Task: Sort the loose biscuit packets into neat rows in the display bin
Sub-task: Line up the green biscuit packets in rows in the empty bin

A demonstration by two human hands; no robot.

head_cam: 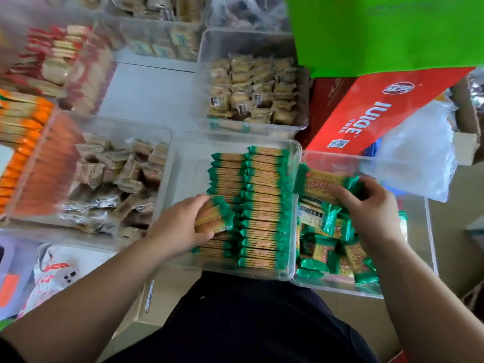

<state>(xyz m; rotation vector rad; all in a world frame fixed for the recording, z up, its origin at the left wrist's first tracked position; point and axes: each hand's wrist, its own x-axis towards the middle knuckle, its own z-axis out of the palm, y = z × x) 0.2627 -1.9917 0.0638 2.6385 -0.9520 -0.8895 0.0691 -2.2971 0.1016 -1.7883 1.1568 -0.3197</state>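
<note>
The display bin (188, 163), of clear plastic, is seen at the centre of the view, just ahead of the person's lap. Green-ended packets are stood on edge in its right half in two rows, the left row (227, 176) and the right row (264, 205), which are pressed side by side.

The left hand (180, 224) is curled round a small stack (214, 216) of these packets. The stack is held tilted against the near part of the left row.

A second bin (429, 231) is set just beside the display bin at 3 o'clock. Loose packets (330, 247) are heaped in it in no order.

The right hand (372, 208) is held over the far part of this heap. Its fingers are closed on a packet (319, 184), which is lifted with its printed face up, close to the wall next to the display bin. Whether more than one packet is gripped cannot be told.

At 9 o'clock from the display bin, brown packets (125, 174) are piled in another clear bin, and orange packets (23, 142) are lined up at the left edge of the view. At 12 o'clock, pale packets (256, 90) are stacked in a further bin.

A red box (366, 111) lies at 1 o'clock, partly covered by a green bag (379, 32). A white bag (419, 158) is seen at 2 o'clock, behind the second bin.
</note>
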